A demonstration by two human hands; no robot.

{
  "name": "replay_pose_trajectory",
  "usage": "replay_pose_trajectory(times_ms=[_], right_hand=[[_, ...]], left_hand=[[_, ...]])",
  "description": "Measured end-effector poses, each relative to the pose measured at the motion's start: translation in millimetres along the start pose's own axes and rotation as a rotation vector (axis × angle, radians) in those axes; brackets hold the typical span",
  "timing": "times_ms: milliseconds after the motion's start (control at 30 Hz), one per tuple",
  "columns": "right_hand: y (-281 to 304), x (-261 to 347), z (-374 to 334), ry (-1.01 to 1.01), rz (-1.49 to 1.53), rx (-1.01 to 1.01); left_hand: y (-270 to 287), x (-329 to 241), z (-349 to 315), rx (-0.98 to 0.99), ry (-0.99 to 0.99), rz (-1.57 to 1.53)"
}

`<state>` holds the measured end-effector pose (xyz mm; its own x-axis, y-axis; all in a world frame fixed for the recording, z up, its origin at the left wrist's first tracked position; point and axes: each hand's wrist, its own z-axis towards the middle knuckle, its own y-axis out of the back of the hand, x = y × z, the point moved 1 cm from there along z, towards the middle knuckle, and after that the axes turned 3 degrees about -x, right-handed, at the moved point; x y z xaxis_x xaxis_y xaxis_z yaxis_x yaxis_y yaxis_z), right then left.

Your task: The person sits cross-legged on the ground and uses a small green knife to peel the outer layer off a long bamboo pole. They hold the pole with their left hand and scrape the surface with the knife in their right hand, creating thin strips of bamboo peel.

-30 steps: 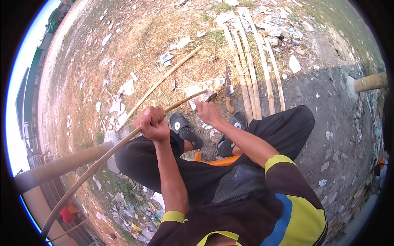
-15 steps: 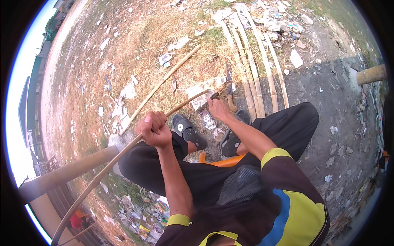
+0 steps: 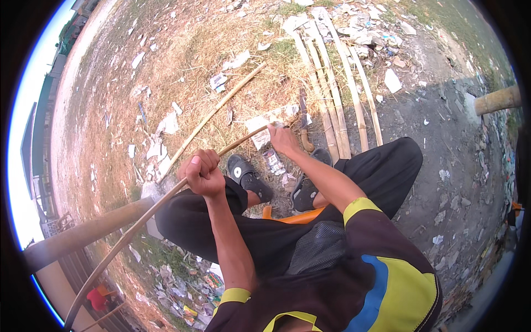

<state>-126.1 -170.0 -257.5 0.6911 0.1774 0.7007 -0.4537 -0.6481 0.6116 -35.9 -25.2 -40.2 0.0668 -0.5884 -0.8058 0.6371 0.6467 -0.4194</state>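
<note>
A long, thin bamboo strip (image 3: 130, 235) runs from the lower left up to the middle, bending slightly. My left hand (image 3: 203, 172) is closed in a fist around it, above my left knee. At the strip's far end, my right hand (image 3: 283, 139) is closed, with its fingers against the strip. A small dark tool (image 3: 286, 127) shows at its knuckles; the rest of it is hidden. Just beyond that hand, a machete (image 3: 303, 124) with a dark blade and curved wooden handle lies on the ground.
Several split bamboo lengths (image 3: 334, 91) lie side by side ahead, right of the machete. Another bamboo piece (image 3: 221, 105) lies on dry grass at the left. A thick bamboo pole (image 3: 88, 228) stretches out left of my knee. Litter covers the ground. Beneath me is an orange seat (image 3: 301, 217).
My right hand has moved slightly left against the strip's far end, covering more of the dark tool. My left hand keeps its grip, and the whole view has shifted slightly.
</note>
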Motion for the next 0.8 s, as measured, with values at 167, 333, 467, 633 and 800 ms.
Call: replay_pose_trajectory(times_ms=[167,333,467,633,800], right_hand=[[-15.5,-37.4,3.0,-0.018,-0.080,0.010],[-22.8,-69.9,5.8,-0.121,-0.217,-0.074],[-19.3,-56.7,-3.3,-0.178,-0.090,-0.010],[-11.7,-7.3,-15.2,-0.039,0.062,-0.055],[-20.8,-10.9,-5.5,-0.109,0.040,-0.036]], left_hand=[[-5.4,2.5,5.2,0.029,0.006,-0.012],[-4.5,-2.3,-1.8,0.089,0.002,0.039],[2.2,-0.3,2.1,-0.057,0.044,0.008],[2.1,2.9,-0.3,-0.107,0.017,0.005],[-8.3,0.6,4.3,-0.110,0.014,0.033]])
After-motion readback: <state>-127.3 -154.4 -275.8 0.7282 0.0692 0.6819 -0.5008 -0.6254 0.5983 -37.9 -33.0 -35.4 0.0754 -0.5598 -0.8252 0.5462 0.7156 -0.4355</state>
